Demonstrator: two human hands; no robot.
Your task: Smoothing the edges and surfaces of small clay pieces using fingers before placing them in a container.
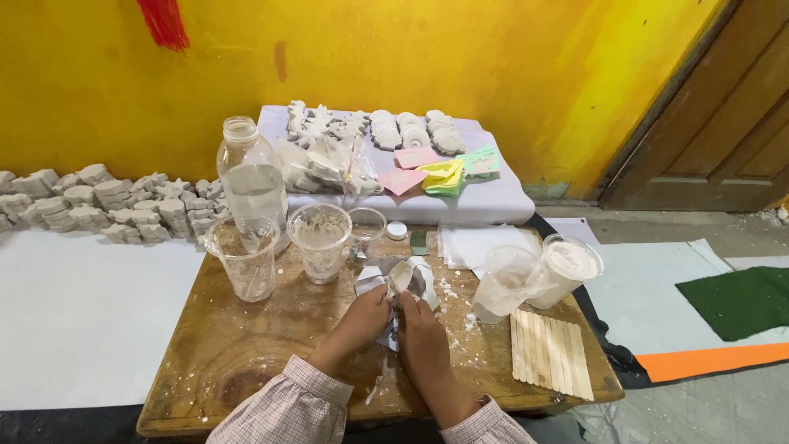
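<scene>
Both hands meet over the middle of a low wooden table. My left hand and my right hand together grip a small white plaster mould piece, with pale scraps under it. White crumbs are scattered on the wood around the hands. Checked sleeves cover both wrists.
Two smeared plastic cups and a clear bottle stand at the left back. A tipped cup, a cup of white powder and several wooden sticks lie at the right. Plaster casts sit on a white cloth and along the yellow wall.
</scene>
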